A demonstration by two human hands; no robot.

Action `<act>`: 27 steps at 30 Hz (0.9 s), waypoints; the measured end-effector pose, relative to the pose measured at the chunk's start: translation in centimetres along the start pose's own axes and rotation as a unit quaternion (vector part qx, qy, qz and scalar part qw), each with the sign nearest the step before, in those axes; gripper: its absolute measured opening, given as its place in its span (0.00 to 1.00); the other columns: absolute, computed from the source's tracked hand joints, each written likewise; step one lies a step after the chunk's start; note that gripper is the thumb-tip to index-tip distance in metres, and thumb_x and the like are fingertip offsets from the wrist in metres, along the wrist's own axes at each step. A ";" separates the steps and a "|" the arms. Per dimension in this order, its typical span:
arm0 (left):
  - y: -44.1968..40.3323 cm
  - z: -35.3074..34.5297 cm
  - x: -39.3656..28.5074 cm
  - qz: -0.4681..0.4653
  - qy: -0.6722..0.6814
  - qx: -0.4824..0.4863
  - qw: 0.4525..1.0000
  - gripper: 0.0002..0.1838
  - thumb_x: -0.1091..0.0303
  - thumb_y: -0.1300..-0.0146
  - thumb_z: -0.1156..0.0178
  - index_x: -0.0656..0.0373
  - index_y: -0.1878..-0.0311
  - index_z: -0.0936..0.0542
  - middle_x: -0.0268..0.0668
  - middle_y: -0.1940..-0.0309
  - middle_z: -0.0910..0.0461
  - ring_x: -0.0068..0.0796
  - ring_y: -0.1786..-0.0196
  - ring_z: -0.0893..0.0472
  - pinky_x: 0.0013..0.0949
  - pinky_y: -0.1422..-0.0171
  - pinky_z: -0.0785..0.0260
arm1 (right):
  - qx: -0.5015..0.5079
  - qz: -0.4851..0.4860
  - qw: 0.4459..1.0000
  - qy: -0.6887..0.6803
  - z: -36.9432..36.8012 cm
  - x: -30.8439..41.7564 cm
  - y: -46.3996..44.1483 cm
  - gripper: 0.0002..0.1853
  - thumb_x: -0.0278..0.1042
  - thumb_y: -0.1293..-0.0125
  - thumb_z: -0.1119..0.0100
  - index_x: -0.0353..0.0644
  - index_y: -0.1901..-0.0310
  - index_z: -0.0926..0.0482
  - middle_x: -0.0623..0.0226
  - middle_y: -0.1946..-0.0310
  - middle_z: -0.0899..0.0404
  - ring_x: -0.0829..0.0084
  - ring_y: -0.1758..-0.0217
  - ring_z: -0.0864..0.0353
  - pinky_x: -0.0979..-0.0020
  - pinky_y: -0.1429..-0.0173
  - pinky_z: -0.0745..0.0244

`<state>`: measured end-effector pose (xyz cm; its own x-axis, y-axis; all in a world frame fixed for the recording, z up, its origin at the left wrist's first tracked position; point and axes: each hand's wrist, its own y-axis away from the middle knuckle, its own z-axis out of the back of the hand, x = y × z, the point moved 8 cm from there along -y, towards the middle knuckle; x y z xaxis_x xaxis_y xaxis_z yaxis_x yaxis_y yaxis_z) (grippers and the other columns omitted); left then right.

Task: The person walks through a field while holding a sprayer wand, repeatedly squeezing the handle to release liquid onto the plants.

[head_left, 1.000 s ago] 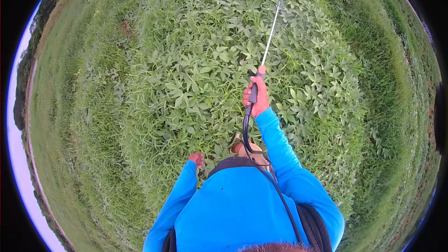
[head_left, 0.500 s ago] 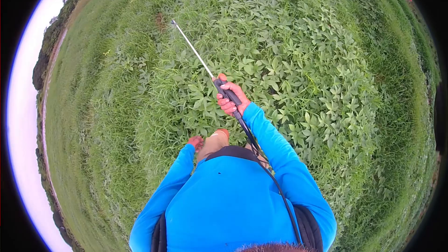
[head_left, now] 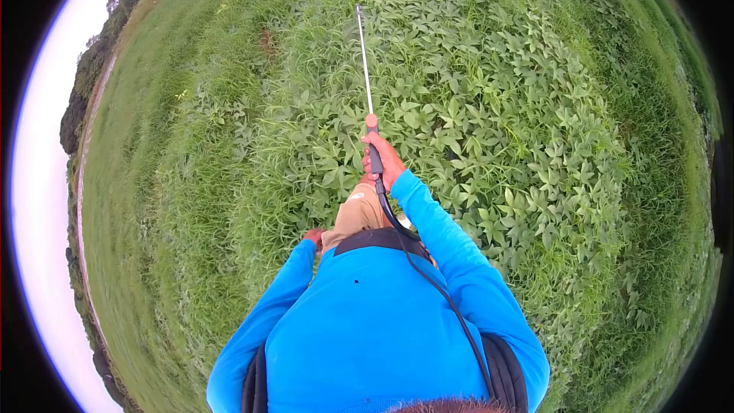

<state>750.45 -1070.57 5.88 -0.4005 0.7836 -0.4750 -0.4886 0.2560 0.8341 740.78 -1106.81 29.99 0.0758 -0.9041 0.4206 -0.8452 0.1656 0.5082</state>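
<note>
My right hand (head_left: 388, 162) is closed around the dark handle of a spray wand (head_left: 365, 61). The wand's thin metal tube points forward over the plants, and its nozzle end lies far from me. An orange-red cap (head_left: 371, 120) sits where the tube meets the handle. From the handle's lower end a black hose (head_left: 432, 279) runs back along my right side. My left hand (head_left: 314, 236) hangs low beside my thigh, away from the wand. Its fingers are too small and partly hidden to make out.
Broad-leaved green plants (head_left: 497, 130) cover the ground ahead and to the right. Tall grass (head_left: 206, 206) grows on the left and among them. Dark padded straps (head_left: 505, 371) pass by my sides. Trees (head_left: 84, 84) and a pale path line the far left.
The wand has swung from pointing forward-left to nearly straight ahead, turning with my right hand. My left hand has shifted slightly back, and one leg has come forward.
</note>
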 end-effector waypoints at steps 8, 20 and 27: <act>-5.3 -4.0 -5.2 -0.071 -0.125 0.057 0.988 0.20 0.52 0.38 0.45 0.58 0.52 0.22 0.41 0.68 0.20 0.32 0.77 0.23 0.37 0.79 0.33 | -0.092 0.081 0.992 -0.040 6.3 6.4 1.2 0.18 0.50 0.46 0.38 0.50 0.72 0.36 0.76 0.84 0.39 0.85 0.89 0.43 0.80 0.87 0.47; -19.6 -15.6 -16.2 -0.050 -0.172 0.171 0.969 0.18 0.54 0.40 0.44 0.57 0.54 0.21 0.38 0.68 0.20 0.29 0.71 0.23 0.36 0.72 0.31 | -0.303 0.257 0.918 -0.010 15.2 19.4 -0.4 0.16 0.48 0.42 0.41 0.49 0.70 0.35 0.74 0.85 0.36 0.81 0.89 0.40 0.77 0.87 0.46; -19.5 -19.6 -30.7 -0.022 -0.085 0.184 0.979 0.15 0.50 0.36 0.46 0.51 0.59 0.22 0.29 0.73 0.24 0.23 0.77 0.30 0.33 0.75 0.36 | -0.236 0.148 0.955 -0.096 15.9 26.4 -6.7 0.15 0.48 0.42 0.42 0.50 0.71 0.36 0.77 0.85 0.40 0.82 0.90 0.45 0.78 0.87 0.47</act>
<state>757.05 -1110.72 -1.28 -0.2362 0.8421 -0.4848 -0.1783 0.4529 0.8735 739.99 -1138.05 25.74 -0.2674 -0.8378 0.4760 -0.4779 0.5443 0.6895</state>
